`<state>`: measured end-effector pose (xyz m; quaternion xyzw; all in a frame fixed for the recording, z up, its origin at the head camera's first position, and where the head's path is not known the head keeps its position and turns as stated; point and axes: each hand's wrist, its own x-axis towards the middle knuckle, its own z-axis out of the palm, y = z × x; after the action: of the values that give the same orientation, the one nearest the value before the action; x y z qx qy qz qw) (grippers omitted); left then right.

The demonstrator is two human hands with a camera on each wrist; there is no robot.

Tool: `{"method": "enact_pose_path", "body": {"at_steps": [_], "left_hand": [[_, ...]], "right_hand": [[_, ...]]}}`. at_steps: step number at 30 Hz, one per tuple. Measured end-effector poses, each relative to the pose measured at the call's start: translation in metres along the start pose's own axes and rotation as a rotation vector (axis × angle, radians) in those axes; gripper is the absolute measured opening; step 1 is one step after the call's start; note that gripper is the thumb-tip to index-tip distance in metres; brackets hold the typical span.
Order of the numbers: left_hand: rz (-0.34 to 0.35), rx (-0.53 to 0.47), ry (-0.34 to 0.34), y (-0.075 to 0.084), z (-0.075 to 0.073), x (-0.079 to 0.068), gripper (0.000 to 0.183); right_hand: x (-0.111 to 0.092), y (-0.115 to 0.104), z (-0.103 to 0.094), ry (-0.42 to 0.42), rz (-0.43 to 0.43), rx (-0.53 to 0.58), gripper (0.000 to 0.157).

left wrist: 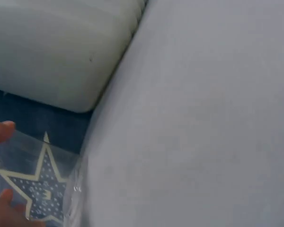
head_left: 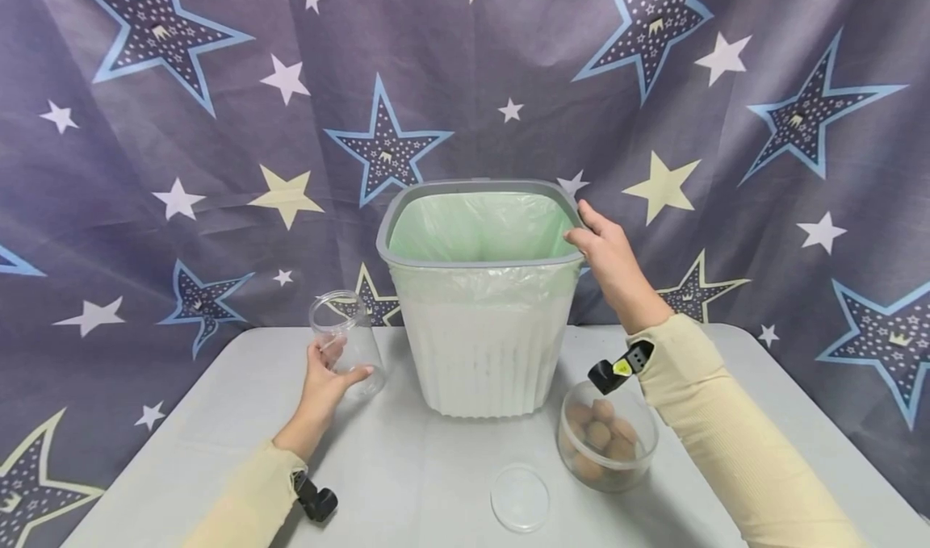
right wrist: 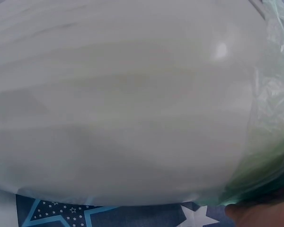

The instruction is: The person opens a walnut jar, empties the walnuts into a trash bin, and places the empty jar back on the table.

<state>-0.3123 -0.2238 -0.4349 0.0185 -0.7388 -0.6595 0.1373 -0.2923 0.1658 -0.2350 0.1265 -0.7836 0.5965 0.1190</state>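
Note:
My left hand (head_left: 323,391) grips a clear plastic jar (head_left: 363,342), tilted slightly at the table's back left. The jar's mouth faces up. In the left wrist view, the jar (left wrist: 75,194) shows at the lower left with fingertips (left wrist: 1,132) around it. My right hand (head_left: 616,264) holds the grey rim (head_left: 479,264) of a white trash bin (head_left: 479,354) at its right side, thumb toward the inside. A pale green bag (head_left: 472,225) lines the bin and folds over its outside. The right wrist view is mostly filled by the bin's wall (right wrist: 132,118).
Right of the bin, a clear round container (head_left: 639,467) holds several brown balls that look like walnuts (head_left: 598,435). A round clear lid (head_left: 519,498) lies flat on the grey table (head_left: 436,483). Behind hangs a star-patterned curtain (head_left: 508,64).

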Motion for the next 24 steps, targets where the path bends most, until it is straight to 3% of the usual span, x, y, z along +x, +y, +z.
{"method": "enact_pose_path", "body": {"at_steps": [9, 16, 24], "left_hand": [[-0.001, 0.034, -0.003, -0.009, 0.002, 0.008, 0.09], [0.007, 0.085, -0.039, -0.012, -0.004, 0.011, 0.095], [0.095, 0.142, -0.044, 0.002, -0.011, 0.005, 0.1]], "right_hand": [[0.001, 0.001, -0.002, 0.016, -0.003, -0.007, 0.067], [0.001, -0.001, 0.0, 0.006, -0.001, -0.015, 0.067], [0.0, -0.002, -0.002, -0.019, 0.005, -0.029, 0.067]]}}
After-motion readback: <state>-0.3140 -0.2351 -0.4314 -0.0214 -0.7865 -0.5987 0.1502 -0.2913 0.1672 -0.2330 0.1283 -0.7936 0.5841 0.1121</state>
